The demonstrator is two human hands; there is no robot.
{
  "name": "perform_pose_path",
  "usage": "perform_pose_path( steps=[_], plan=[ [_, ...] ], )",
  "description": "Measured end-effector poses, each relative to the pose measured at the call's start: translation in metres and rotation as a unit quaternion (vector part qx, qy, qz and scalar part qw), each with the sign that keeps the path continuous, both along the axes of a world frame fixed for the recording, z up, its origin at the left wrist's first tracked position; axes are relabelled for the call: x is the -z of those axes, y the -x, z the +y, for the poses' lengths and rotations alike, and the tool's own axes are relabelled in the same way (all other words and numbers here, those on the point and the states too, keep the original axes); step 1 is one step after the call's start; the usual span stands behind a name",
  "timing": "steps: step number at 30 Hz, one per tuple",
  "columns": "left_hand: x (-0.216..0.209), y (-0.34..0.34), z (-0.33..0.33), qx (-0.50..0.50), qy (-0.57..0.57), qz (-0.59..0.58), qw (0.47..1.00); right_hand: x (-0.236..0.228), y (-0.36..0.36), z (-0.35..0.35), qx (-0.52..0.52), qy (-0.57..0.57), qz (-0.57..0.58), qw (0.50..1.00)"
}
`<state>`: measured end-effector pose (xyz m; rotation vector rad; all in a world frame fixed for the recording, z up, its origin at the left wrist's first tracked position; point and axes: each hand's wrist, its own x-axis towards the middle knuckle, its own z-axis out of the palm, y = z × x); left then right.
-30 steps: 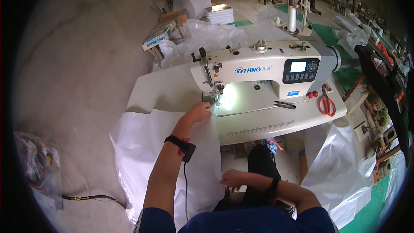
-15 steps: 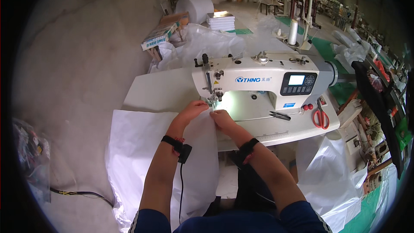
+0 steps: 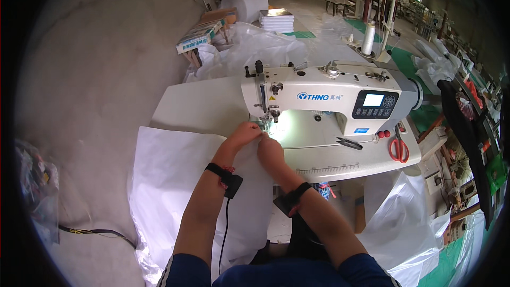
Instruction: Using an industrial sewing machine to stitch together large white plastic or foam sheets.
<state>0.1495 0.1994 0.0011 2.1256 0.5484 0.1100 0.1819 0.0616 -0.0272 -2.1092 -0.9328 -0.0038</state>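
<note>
A white sewing machine (image 3: pixel 319 93) stands on a pale table, its lamp lighting the needle area. Just in front of the presser foot (image 3: pixel 267 120), my left hand (image 3: pixel 246 134) is closed on the upper edge of a large white plastic sheet (image 3: pixel 196 180). Right beside it, my right hand (image 3: pixel 271 154) is closed too, pinching the sheet's corner near the needle. The fingertips of both hands almost meet. From there the sheet drapes over the table's front edge and down to the left, under my left forearm.
Small black thread snips (image 3: pixel 349 143) and red-handled scissors (image 3: pixel 398 149) lie on the table's right side, near two red balls (image 3: pixel 383 134). A white thread cone (image 3: pixel 368 40) stands behind the machine. More white sheeting (image 3: pixel 401 212) hangs at the lower right. A large white roll (image 3: pixel 244 4) sits at the back.
My right hand has drawn in closer to my left hand and turned more upright. The view has shifted slightly, so the machine appears a little farther right.
</note>
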Motion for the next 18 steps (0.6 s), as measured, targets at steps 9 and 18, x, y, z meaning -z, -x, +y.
perform_pose_path(
  steps=[9, 18],
  plan=[
    [-0.007, 0.006, -0.009, -0.027, 0.113, -0.053, 0.992, -0.002, 0.008, -0.011, 0.008, 0.011, -0.02, 1.0],
    [-0.004, -0.009, -0.01, 0.034, -0.022, 0.023, 0.999, -0.007, 0.1, -0.142, -0.188, -0.011, 0.579, 0.794]
  ],
)
